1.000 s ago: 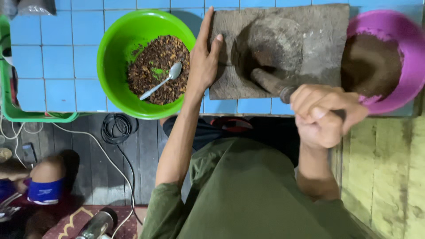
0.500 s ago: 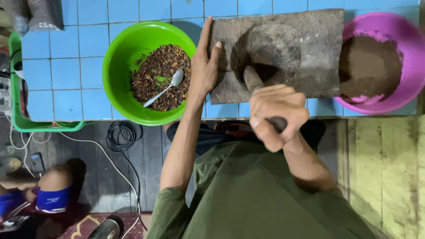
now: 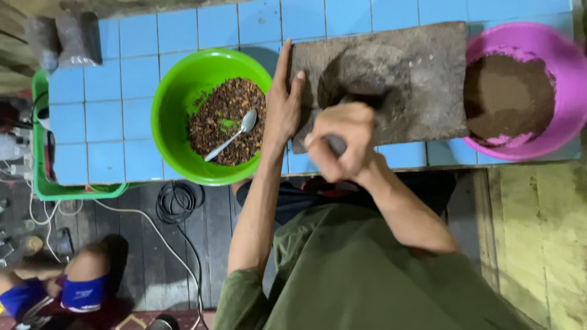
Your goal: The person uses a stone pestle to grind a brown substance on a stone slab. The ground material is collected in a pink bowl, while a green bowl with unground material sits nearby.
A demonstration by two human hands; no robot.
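My right hand (image 3: 339,142) is fisted round the stone pestle (image 3: 335,144), whose long axis slants from my fist into the hollow of the grey grinding slab (image 3: 422,79); my left hand (image 3: 282,107) lies open, flat on the slab's left edge; blue tiled counter (image 3: 104,122) beneath, dark plank floor (image 3: 202,244) below; green bowl (image 3: 177,122) with spoon (image 3: 231,135) left, pink bowl (image 3: 562,73) of brown powder right.

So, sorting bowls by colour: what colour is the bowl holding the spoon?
Bright green plastic bowl, clearest in the head view.

Green bowl (image 3: 183,110) – pink bowl (image 3: 565,67) flank slab (image 3: 428,73) – blue tiles (image 3: 92,128) free.
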